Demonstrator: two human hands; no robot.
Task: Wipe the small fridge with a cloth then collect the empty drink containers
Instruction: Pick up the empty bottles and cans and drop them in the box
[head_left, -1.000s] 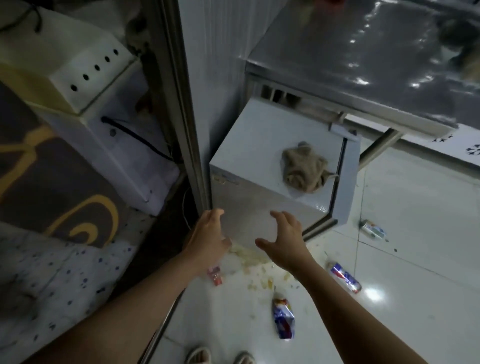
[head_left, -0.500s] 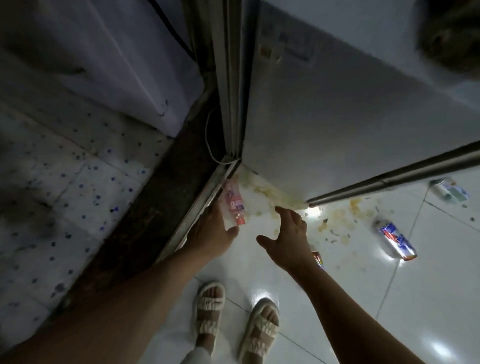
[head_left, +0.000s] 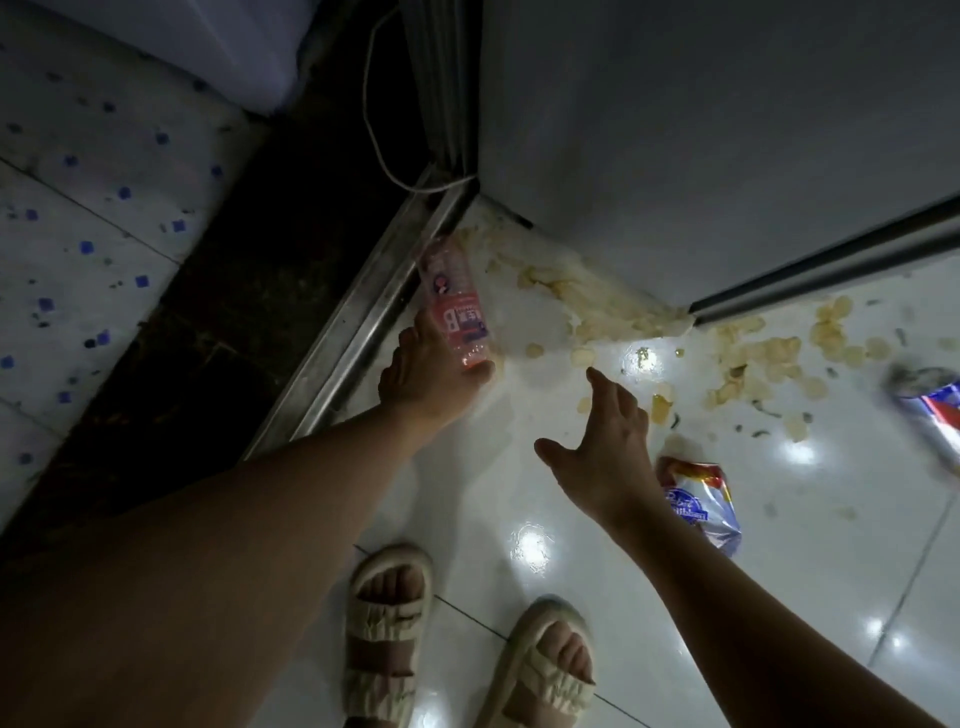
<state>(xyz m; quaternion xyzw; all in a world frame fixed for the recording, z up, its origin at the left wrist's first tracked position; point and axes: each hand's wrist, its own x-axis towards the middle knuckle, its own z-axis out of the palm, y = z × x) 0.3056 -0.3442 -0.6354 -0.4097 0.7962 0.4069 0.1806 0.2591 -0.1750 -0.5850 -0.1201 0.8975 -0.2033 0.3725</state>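
Left hand (head_left: 431, 374) fingers on pink bottle (head_left: 456, 306); closure unclear. Right hand (head_left: 605, 457) fingers spread wide, hiding part of pouch (head_left: 701, 501). Can (head_left: 930, 410) cut off. Glossy floor (head_left: 519, 519), crumbs.

Bottle (head_left: 456, 306) against metal rail (head_left: 358, 332)

Looks like a lived-in home, kitchen or utility corner. Glossy white tiled floor (head_left: 597, 623) with ceiling-light glare, grey-white metal side of a small fridge (head_left: 701, 130) at upper right, thin pale power cord (head_left: 371, 130) running down beside it at top centre. Metal sliding-door floor track (head_left: 358, 332) crosses the middle; white blue-speckled tiles (head_left: 78, 218) at left. Yellowish crumbled food spill (head_left: 613, 306) by the fridge base. Bare feet in beige strappy sandals (head_left: 387, 634) at bottom centre.
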